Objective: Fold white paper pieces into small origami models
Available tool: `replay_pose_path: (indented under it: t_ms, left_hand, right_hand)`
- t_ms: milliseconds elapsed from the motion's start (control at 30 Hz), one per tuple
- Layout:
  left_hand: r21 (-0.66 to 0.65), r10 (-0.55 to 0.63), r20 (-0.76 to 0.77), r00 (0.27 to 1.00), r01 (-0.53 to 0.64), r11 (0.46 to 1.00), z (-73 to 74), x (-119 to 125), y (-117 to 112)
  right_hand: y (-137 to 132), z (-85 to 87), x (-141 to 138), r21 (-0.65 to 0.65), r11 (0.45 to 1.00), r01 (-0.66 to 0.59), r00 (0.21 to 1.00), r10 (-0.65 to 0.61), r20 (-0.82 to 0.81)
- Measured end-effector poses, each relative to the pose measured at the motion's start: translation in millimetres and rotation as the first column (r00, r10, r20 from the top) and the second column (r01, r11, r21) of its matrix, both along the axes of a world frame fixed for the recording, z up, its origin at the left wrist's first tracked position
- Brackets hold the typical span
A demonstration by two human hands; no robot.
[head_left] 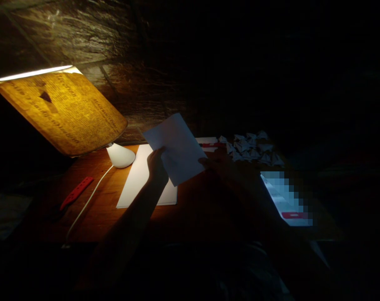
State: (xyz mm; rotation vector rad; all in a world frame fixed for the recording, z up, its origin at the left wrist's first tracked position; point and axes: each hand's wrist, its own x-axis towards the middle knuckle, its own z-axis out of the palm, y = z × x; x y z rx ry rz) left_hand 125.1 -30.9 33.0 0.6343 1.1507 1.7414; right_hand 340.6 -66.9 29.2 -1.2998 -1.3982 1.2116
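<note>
A sheet of white paper [179, 150] is held up, tilted, above the wooden table. My left hand [157, 165] grips its left edge, thumb on the near face. On the lower right edge of the sheet, my right hand [216, 164] pinches it; most of that hand is in deep shadow. Below and to the left lies a stack of white paper [136, 179], lit by the lamp and partly covered by my left forearm. Several small folded paper pieces [249, 147] sit in a cluster at the back right.
A lamp with a printed yellow shade [64, 113] and white base [121, 156] stands at the left, its cord running to the front edge. Near it lies a red power strip [76, 192]. A lit phone or tablet screen [277, 196] rests at the right. Behind is a stone wall [83, 37].
</note>
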Motion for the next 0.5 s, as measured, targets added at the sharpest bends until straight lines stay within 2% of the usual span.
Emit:
replay_pose_path:
  t_ms: [167, 300, 500]
  left_hand:
    - [0.015, 0.027, 0.006, 1.0, -0.028, 1.0, 1.0, 1.7, -0.7]
    - [0.022, 0.038, -0.025, 0.999, -0.037, 0.999, 0.1, 0.5, 0.7]
    - [0.027, 0.022, -0.032, 0.999, -0.021, 0.999, -1.4, -3.1, 3.3]
  right_hand:
    - [2.0, -2.3, 0.3, 0.069, 0.997, 0.025, 0.999, -0.027, 0.03]
    - [1.3, 0.1, 1.8, 0.083, 0.997, 0.004, 0.997, -0.01, 0.079]
    - [1.4, 2.7, 2.2, 0.079, 0.997, -0.003, 0.998, -0.003, 0.071]
